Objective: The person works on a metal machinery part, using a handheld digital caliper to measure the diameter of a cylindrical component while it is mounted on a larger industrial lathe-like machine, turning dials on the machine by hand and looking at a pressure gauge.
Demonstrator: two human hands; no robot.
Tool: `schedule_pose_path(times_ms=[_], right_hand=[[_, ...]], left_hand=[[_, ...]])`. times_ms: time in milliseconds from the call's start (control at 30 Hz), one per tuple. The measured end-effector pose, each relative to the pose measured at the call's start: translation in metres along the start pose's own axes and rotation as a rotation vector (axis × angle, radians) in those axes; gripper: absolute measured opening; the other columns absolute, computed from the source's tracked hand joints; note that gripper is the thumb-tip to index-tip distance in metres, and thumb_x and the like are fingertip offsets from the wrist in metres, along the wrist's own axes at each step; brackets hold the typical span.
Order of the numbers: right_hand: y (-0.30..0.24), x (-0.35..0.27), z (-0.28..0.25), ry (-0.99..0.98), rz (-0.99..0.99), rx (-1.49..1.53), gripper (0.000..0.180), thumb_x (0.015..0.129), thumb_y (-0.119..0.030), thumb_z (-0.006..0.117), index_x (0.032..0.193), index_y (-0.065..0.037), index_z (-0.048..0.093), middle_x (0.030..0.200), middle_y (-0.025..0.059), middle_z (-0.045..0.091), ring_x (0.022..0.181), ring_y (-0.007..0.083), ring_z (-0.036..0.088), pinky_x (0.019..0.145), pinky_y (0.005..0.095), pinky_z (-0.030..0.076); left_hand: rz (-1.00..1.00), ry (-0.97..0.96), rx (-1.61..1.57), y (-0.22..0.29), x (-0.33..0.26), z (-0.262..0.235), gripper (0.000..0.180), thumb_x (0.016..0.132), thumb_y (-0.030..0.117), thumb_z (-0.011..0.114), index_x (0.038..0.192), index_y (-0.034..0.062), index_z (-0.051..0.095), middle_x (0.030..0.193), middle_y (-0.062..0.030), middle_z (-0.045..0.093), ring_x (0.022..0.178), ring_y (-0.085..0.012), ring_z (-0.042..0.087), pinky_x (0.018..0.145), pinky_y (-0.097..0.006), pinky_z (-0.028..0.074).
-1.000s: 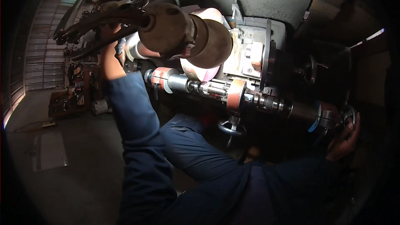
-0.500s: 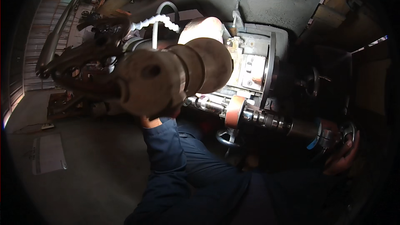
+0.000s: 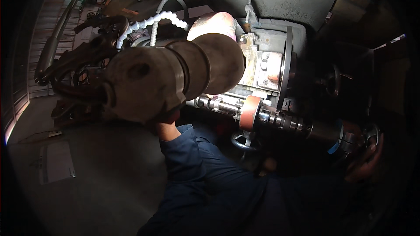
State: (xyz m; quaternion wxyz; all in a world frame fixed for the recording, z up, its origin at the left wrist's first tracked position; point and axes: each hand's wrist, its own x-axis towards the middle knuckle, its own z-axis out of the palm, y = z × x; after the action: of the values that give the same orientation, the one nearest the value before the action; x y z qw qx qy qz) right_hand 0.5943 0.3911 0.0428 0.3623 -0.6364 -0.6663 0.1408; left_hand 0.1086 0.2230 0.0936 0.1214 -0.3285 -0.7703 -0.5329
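A machine with a metal shaft [image 3: 284, 122] carrying an orange-red ring [image 3: 250, 112] stands before me under bright light. My right hand [image 3: 366, 161], dimly lit, has its fingers curled on the rim of a small metal handwheel [image 3: 373, 135] at the shaft's right end. In front of the machine's left part hangs a big, dull work lamp [image 3: 148, 83] with a stepped round housing. My left hand [image 3: 168, 132] reaches up beneath that lamp. Only its wrist and lower part show; the lamp hides the fingers, so whether they grip anything cannot be seen.
A second handwheel [image 3: 245, 141] sits below the ring, and a dark one [image 3: 334, 80] stands farther right. A white segmented hose [image 3: 153, 19] and a grey flexible conduit [image 3: 164, 8] arch behind the lamp. At left, a white sheet [image 3: 57, 161] lies on the floor.
The lamp appears farther left, while the machine has shifted slightly right in view. My left wrist shows a little lower and farther right. The right hand stays at its handwheel.
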Motion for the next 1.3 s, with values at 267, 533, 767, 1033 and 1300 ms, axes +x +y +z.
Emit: schedule_pose_path(times_ms=[267,533,767,1033,1300], right_hand=[[0.005,0.000,-0.001,0.086,-0.154,-0.112,0.037,0.105,-0.020,0.037,0.133,-0.002,0.051,0.114,0.0189,0.065,0.104,0.0218,0.063,0.086,0.0312,0.050],[-0.002,0.000,0.001,0.015,-0.076,0.007,0.036,0.104,-0.019,0.038,0.133,-0.001,0.052,0.113,0.0201,0.065,0.100,0.0209,0.064,0.082,0.0304,0.052],[0.003,0.000,0.004,0.024,-0.084,0.046,0.036,0.104,-0.017,0.039,0.133,-0.001,0.051,0.109,0.0201,0.067,0.094,0.0198,0.065,0.078,0.0288,0.053],[-0.013,0.007,0.001,0.097,-0.203,-0.095,0.031,0.102,-0.016,0.044,0.125,-0.001,0.059,0.094,0.0153,0.071,0.079,0.0181,0.068,0.070,0.0284,0.052],[-0.004,0.004,0.007,0.117,-0.173,0.036,0.032,0.102,-0.014,0.041,0.125,0.001,0.058,0.095,0.0174,0.071,0.084,0.0190,0.069,0.072,0.0277,0.054]], left_hand=[[0.277,0.129,0.195,0.003,-0.154,-0.003,0.010,0.089,0.013,0.053,0.092,0.0032,0.052,0.086,-0.0120,0.059,0.078,-0.0231,0.058,0.072,-0.036,0.048],[-0.267,-0.648,0.339,0.025,-0.235,0.026,0.037,0.073,0.013,0.067,0.104,-0.0055,0.058,0.098,-0.0233,0.062,0.094,-0.0419,0.059,0.086,-0.046,0.047],[-0.548,-0.565,0.157,-0.003,-0.239,0.023,0.029,0.070,0.008,0.051,0.092,-0.0094,0.062,0.085,-0.0256,0.065,0.078,-0.0386,0.065,0.074,-0.040,0.052],[-0.666,-0.732,0.026,-0.018,-0.225,0.019,0.032,0.072,0.005,0.044,0.093,-0.0087,0.064,0.084,-0.0219,0.069,0.079,-0.0288,0.069,0.074,-0.034,0.052],[-0.677,-0.754,-0.010,-0.020,-0.226,0.019,0.034,0.072,0.005,0.043,0.095,-0.0089,0.063,0.086,-0.0199,0.069,0.080,-0.0250,0.068,0.075,-0.031,0.051]])
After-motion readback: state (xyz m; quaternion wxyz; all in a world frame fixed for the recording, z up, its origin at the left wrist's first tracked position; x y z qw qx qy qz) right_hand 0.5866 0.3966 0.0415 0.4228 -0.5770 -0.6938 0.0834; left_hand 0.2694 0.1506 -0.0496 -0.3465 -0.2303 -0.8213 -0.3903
